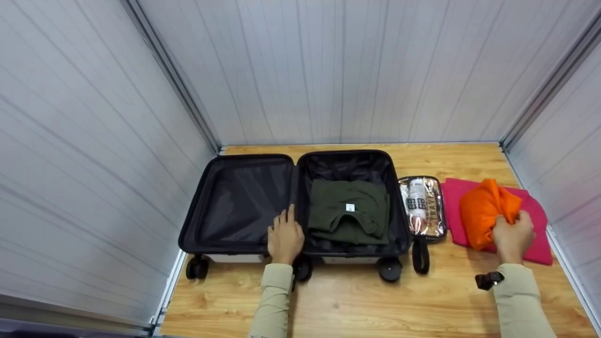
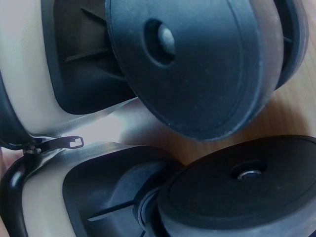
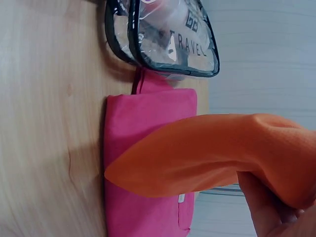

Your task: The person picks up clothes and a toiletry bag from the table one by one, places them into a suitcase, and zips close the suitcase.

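Right hand (image 1: 512,237): fingers pinching bunched orange cloth (image 1: 486,211), over folded pink cloth (image 1: 537,220); left hand (image 1: 285,237): fingers nearly straight, at middle of spread black-lined suitcase (image 1: 235,202); folded dark-green shirt (image 1: 335,202) inside, label (image 1: 350,207) unreadable; packing seemingly part done, both cloths and clear black-trimmed pouch (image 1: 434,211), lettered "TRAVEL", still outside

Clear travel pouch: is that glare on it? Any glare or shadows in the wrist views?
Head view: yes, bright glints on the pouch; left wrist view: white glare between the suitcase halves; right wrist view: soft shadow beside the pink cloth.
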The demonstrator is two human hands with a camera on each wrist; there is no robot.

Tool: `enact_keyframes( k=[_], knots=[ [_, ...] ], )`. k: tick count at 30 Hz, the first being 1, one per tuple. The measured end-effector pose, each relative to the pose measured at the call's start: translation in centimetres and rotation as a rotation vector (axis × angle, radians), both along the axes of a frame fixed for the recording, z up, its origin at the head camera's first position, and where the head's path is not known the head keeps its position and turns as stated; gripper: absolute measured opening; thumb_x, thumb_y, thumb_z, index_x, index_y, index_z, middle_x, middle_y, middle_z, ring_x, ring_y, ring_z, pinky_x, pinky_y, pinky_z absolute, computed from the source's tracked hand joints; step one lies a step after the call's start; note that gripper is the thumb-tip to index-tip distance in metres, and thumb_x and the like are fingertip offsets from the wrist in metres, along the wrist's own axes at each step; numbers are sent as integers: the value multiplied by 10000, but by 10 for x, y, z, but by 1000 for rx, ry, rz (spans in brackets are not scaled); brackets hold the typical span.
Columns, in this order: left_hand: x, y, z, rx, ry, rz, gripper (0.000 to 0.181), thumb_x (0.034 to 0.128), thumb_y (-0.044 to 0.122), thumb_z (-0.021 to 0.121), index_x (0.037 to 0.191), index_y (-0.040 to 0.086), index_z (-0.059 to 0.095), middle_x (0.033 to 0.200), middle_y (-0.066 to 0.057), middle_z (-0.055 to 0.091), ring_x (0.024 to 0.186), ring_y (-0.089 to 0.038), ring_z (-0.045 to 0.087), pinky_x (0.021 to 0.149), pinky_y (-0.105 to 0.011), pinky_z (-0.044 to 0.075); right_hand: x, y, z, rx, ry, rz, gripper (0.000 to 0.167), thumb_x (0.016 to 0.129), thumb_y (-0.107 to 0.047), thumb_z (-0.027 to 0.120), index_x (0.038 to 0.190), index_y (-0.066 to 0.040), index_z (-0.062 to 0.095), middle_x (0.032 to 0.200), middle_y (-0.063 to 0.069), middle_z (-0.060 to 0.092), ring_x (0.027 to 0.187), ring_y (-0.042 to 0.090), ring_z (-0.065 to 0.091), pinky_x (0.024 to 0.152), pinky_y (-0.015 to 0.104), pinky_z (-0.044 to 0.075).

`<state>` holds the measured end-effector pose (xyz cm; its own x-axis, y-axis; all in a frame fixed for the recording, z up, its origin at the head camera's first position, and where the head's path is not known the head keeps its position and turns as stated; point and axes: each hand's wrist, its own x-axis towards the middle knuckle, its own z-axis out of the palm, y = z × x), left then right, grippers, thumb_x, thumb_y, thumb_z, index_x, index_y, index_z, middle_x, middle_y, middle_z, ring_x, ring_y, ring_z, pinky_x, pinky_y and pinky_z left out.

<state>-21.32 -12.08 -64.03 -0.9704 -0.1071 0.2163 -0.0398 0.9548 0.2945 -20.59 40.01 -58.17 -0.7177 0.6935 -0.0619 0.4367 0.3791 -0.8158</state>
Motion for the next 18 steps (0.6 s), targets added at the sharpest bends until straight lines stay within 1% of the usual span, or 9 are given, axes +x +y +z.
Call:
enact_keyframes(
  k=[4,8,11,15,18],
  knots=[
    [0,0,-1,13,-1,-4,504,1078,239,454,1577,180,410,1479,-132,564,1333,-361,546,1032,-577,475,-1,-2,0,3,16,-12,398,951,-194,574,1317,-36,571,1170,196,609,1039,309,535,787,303,372],
    [0,-1,-1,3,3,-5,503,1076,238,454,1574,175,413,1475,-136,566,1328,-363,549,1023,-574,479,-2,-3,2,-28,12,-5,428,957,-203,586,1355,-48,559,1132,143,609,997,248,533,775,251,374],
    [0,-1,-1,-14,-1,-4,507,1075,243,458,1576,177,411,1476,-134,566,1325,-358,552,1019,-568,485,-3,-3,3,-58,14,-3,438,960,-199,596,1368,-46,548,1066,62,603,919,175,524,767,234,390],
    [0,-1,-1,-23,-6,-2,510,1076,244,453,1579,179,407,1481,-130,564,1327,-354,553,1023,-567,485,-4,-4,5,-90,41,-7,364,958,-183,616,1286,-34,560,930,-55,561,805,92,492,715,206,414],
    [1,-1,0,-22,-7,-3,509,1077,245,448,1580,180,406,1485,-128,560,1331,-351,550,1027,-570,482,-4,-5,7,-121,70,-9,273,955,-166,629,1196,-50,576,874,-100,541,762,66,495,673,166,433]
  ],
)
